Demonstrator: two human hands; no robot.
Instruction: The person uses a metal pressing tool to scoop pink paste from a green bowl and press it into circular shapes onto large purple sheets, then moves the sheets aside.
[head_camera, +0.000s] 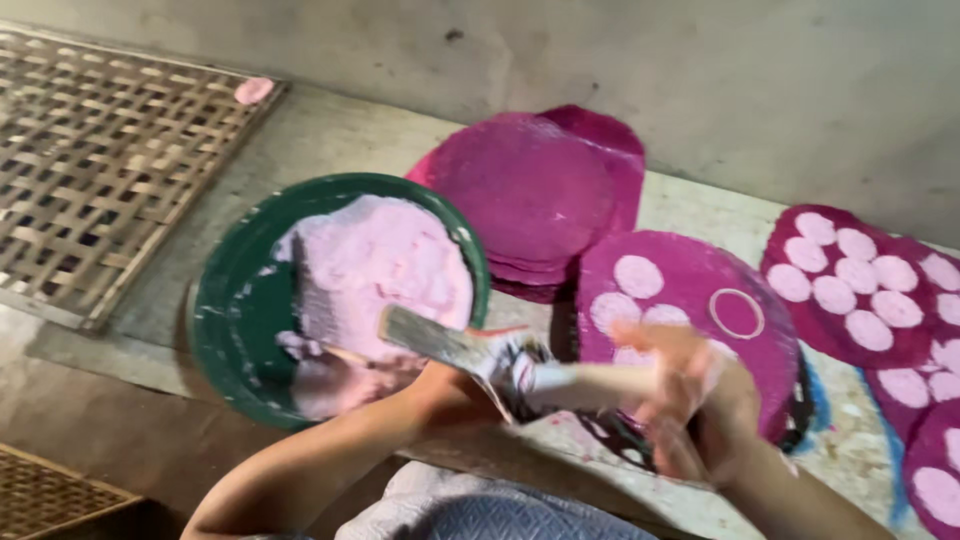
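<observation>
A green round bowl (235, 300) holds pale pink paste (380, 270). My right hand (690, 390) grips the white handle of a flat-bladed scraper (430, 338); the blade's tip is over the paste at the bowl's near right side. My left hand (448, 385) lies at the bowl's near rim under the scraper, blurred, so its grip is unclear. Beneath my right hand lies a magenta round mat (690, 270) dotted with pale pink discs and one ring (737, 313).
A stack of plain magenta mats (530, 190) sits behind the bowl. More dotted mats (860, 285) lie at the right. A woven bamboo lattice (90, 170) covers the left, with a pink lump (253, 90) at its corner. A woven basket edge (50, 495) shows lower left.
</observation>
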